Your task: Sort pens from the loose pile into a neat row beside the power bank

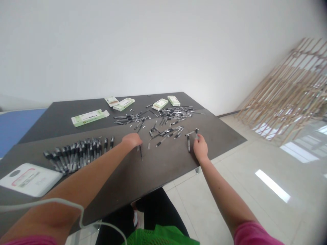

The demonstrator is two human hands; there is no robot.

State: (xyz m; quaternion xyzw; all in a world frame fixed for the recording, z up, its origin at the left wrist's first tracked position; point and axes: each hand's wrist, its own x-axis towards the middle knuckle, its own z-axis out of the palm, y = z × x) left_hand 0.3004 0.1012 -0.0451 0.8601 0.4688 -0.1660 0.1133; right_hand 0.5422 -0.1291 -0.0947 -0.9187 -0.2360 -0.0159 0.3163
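Two bare hands reach across a dark desk (163, 170) on my feed, with pens scattered between them. The left hand (131, 140) hangs over a pen (140, 153) that stands nearly upright, its tip at the desk. The fingers (138, 143) curl down at it, but from here I cannot tell whether they hold it. The right hand (200, 148) is out near the desk's front corner, its fingers (197, 136) pinched narrow on a second upright pen (196, 132). A third pen (188, 143) lies just beside that hand.

A tight row of pens (79, 153) lies left of the left hand, near a white box (30, 179). Loose heaps of pens (166, 117) and pen parts spread across the desk's middle, with five green-and-white boxes (89, 118) toward the far edge.

A white cable (38, 204) crosses my view by the left forearm. Pink sleeves (245, 234) show at the bottom of the frame, over a green mesh bag (160, 236). A wooden lattice (288, 92) leans on the wall beyond the tile floor (230, 190).
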